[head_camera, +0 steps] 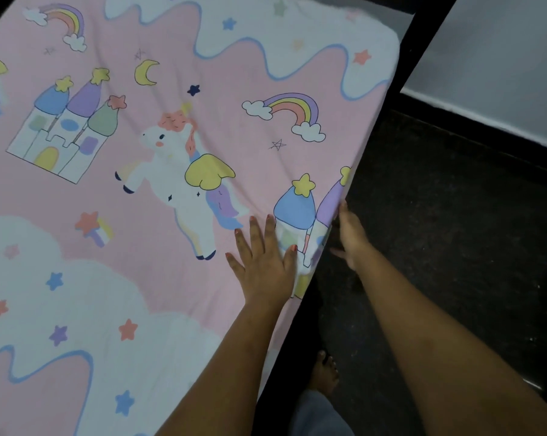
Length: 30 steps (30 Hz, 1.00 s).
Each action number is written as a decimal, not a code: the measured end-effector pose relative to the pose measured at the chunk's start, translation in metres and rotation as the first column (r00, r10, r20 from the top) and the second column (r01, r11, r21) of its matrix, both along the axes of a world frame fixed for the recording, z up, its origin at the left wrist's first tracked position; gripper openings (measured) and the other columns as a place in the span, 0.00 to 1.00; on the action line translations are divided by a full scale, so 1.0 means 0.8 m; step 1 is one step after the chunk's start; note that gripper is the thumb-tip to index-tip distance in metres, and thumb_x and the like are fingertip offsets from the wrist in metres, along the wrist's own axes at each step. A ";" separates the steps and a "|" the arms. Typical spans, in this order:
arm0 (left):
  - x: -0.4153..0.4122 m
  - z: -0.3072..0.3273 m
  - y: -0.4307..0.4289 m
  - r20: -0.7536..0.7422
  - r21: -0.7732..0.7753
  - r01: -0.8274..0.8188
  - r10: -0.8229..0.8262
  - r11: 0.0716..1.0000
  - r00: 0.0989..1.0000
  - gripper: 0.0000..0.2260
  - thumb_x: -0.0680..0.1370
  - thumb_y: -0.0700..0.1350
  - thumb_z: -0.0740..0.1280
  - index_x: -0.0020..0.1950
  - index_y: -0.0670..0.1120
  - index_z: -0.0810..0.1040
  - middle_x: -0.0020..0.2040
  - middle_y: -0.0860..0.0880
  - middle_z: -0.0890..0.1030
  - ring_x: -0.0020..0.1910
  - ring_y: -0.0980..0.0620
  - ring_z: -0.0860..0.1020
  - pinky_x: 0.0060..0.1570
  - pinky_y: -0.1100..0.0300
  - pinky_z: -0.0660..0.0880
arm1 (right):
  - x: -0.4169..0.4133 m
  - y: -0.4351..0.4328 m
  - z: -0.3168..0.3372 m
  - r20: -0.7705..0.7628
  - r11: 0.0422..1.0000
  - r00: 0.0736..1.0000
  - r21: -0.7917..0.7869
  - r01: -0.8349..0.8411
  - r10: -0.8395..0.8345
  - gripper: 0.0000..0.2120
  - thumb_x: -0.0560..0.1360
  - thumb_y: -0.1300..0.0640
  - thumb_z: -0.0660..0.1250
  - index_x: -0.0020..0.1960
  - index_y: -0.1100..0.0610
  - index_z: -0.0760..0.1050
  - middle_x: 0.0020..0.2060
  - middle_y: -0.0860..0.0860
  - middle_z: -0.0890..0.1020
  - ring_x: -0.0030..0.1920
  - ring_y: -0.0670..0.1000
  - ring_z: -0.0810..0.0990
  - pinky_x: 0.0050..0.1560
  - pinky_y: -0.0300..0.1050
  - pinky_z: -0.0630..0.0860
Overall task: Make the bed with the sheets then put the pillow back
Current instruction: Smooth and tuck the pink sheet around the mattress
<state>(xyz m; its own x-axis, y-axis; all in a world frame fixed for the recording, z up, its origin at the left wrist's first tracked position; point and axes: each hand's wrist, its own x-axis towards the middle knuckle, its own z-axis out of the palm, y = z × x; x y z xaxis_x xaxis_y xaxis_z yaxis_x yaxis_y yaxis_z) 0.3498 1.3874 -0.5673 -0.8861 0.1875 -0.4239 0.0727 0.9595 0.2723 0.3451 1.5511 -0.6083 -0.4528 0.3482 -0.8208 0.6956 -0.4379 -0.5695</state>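
Observation:
A pink and white sheet (159, 215) printed with unicorns, castles, rainbows and stars covers the mattress across most of the view. My left hand (262, 262) lies flat on top of the sheet near the bed's right edge, fingers straight and spread. My right hand (349, 234) is at the side of the mattress just below that edge, fingers extended against the hanging sheet; the fingertips are partly hidden behind the fabric. No pillow is in view.
A dark bed frame (297, 341) runs along the right side of the mattress. Beyond it is dark speckled floor (454, 247) and a pale wall (501, 58) with a white skirting. My bare foot (324, 372) stands beside the frame.

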 end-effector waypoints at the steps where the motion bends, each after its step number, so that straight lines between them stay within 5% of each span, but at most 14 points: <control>1: -0.003 0.000 0.004 -0.004 0.000 0.007 -0.007 1.000 1.000 0.29 0.80 0.60 0.49 0.78 0.55 0.41 0.78 0.51 0.40 0.77 0.44 0.39 0.72 0.39 0.43 | -0.020 0.002 0.002 0.014 0.997 0.999 -0.068 0.029 -0.028 0.26 0.78 0.36 0.53 0.66 0.52 0.70 0.57 0.50 0.78 0.56 0.54 0.77 0.53 0.51 0.77; 3: -0.009 -0.001 0.011 -0.007 -0.001 0.009 -0.009 1.000 1.000 0.29 0.81 0.60 0.49 0.78 0.55 0.41 0.79 0.51 0.41 0.77 0.44 0.39 0.72 0.39 0.42 | -0.044 0.006 -0.003 0.044 0.991 0.994 -0.093 0.099 -0.095 0.27 0.78 0.38 0.55 0.67 0.55 0.71 0.59 0.54 0.79 0.57 0.58 0.79 0.58 0.52 0.76; 6: -0.014 -0.006 0.022 -0.024 -0.020 -0.001 0.001 1.000 1.000 0.29 0.80 0.60 0.48 0.78 0.55 0.40 0.79 0.50 0.41 0.77 0.43 0.39 0.72 0.39 0.43 | -0.053 0.009 -0.003 -0.003 0.995 1.000 0.101 0.018 -0.018 0.19 0.82 0.51 0.54 0.67 0.61 0.69 0.61 0.58 0.77 0.61 0.60 0.76 0.60 0.52 0.74; 9: -0.011 -0.011 0.034 -0.061 -0.022 -0.032 0.031 0.999 0.998 0.29 0.80 0.62 0.46 0.78 0.54 0.40 0.79 0.50 0.41 0.77 0.43 0.39 0.71 0.38 0.44 | -0.049 0.019 -0.011 0.045 0.970 0.998 0.237 -0.052 0.042 0.17 0.82 0.51 0.54 0.64 0.59 0.71 0.59 0.56 0.77 0.59 0.58 0.76 0.61 0.54 0.74; 13: -0.011 -0.007 0.037 -0.057 0.013 -0.015 0.016 1.000 0.998 0.28 0.81 0.60 0.48 0.77 0.56 0.40 0.78 0.51 0.40 0.77 0.45 0.40 0.71 0.39 0.44 | -0.024 0.037 -0.024 0.231 0.774 0.961 0.578 -0.259 0.149 0.16 0.82 0.53 0.54 0.59 0.61 0.74 0.55 0.60 0.78 0.56 0.60 0.78 0.56 0.55 0.76; 16: -0.018 0.000 0.032 -0.045 0.009 0.009 -0.008 1.000 0.999 0.28 0.81 0.59 0.49 0.77 0.57 0.41 0.78 0.52 0.40 0.77 0.46 0.40 0.71 0.39 0.45 | -0.026 0.051 -0.025 0.285 0.779 0.939 0.538 -0.323 0.193 0.16 0.82 0.52 0.54 0.59 0.60 0.74 0.55 0.59 0.78 0.56 0.59 0.78 0.55 0.53 0.76; 19: -0.027 0.003 0.023 -0.011 0.018 0.004 -0.004 1.000 1.000 0.28 0.81 0.60 0.49 0.77 0.57 0.41 0.78 0.52 0.40 0.77 0.47 0.40 0.72 0.39 0.44 | -0.041 0.056 -0.015 0.217 0.817 0.975 0.553 -0.163 0.048 0.13 0.80 0.53 0.57 0.59 0.59 0.74 0.58 0.57 0.77 0.57 0.58 0.77 0.56 0.53 0.75; 22: -0.036 0.000 0.019 -0.012 0.047 -0.009 0.009 0.999 1.000 0.26 0.81 0.58 0.49 0.77 0.58 0.43 0.78 0.52 0.42 0.77 0.47 0.40 0.71 0.38 0.44 | -0.051 0.045 0.016 0.075 0.637 0.995 0.771 -0.016 -0.066 0.11 0.80 0.53 0.59 0.58 0.57 0.73 0.60 0.55 0.73 0.60 0.57 0.72 0.53 0.50 0.73; 24: -0.046 -0.006 0.019 -0.021 0.062 -0.025 0.027 0.998 0.999 0.25 0.82 0.57 0.48 0.77 0.58 0.44 0.79 0.52 0.44 0.77 0.48 0.41 0.71 0.38 0.44 | -0.062 0.015 0.035 -0.026 0.383 0.985 0.923 -0.043 0.172 0.12 0.78 0.55 0.61 0.59 0.57 0.74 0.61 0.54 0.74 0.60 0.57 0.72 0.54 0.50 0.71; 25: -0.053 -0.008 0.018 -0.025 0.070 -0.040 0.042 0.997 0.999 0.24 0.82 0.56 0.48 0.77 0.58 0.45 0.79 0.52 0.45 0.77 0.48 0.43 0.71 0.38 0.44 | -0.069 -0.007 0.038 -0.058 0.269 0.928 0.962 -0.047 0.368 0.13 0.76 0.56 0.62 0.60 0.57 0.74 0.61 0.54 0.76 0.59 0.57 0.74 0.55 0.50 0.71; 27: -0.072 -0.010 0.011 -0.011 0.085 -0.086 0.087 0.993 0.996 0.24 0.82 0.53 0.49 0.78 0.56 0.47 0.79 0.53 0.46 0.77 0.50 0.44 0.71 0.39 0.44 | -0.081 -0.055 0.037 0.015 0.096 0.668 0.987 -0.130 0.744 0.18 0.75 0.55 0.58 0.63 0.57 0.75 0.63 0.54 0.77 0.62 0.57 0.75 0.61 0.52 0.71; 30: -0.098 -0.015 -0.008 0.012 0.039 -0.100 0.100 0.994 0.995 0.25 0.82 0.50 0.50 0.78 0.53 0.46 0.79 0.53 0.44 0.77 0.51 0.42 0.72 0.40 0.44 | -0.090 -0.072 0.022 0.299 -0.213 0.263 0.926 -0.311 0.917 0.24 0.77 0.49 0.50 0.69 0.52 0.72 0.68 0.49 0.74 0.68 0.52 0.72 0.69 0.54 0.64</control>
<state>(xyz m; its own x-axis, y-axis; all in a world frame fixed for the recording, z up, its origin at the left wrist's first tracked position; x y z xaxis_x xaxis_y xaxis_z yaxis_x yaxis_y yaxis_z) 0.2712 1.3811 -0.5790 -0.8969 0.1149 -0.4270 -0.0261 0.9503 0.3103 0.2735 1.4933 -0.5906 -0.9769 -0.2137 -0.0009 -0.2016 0.9228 -0.3282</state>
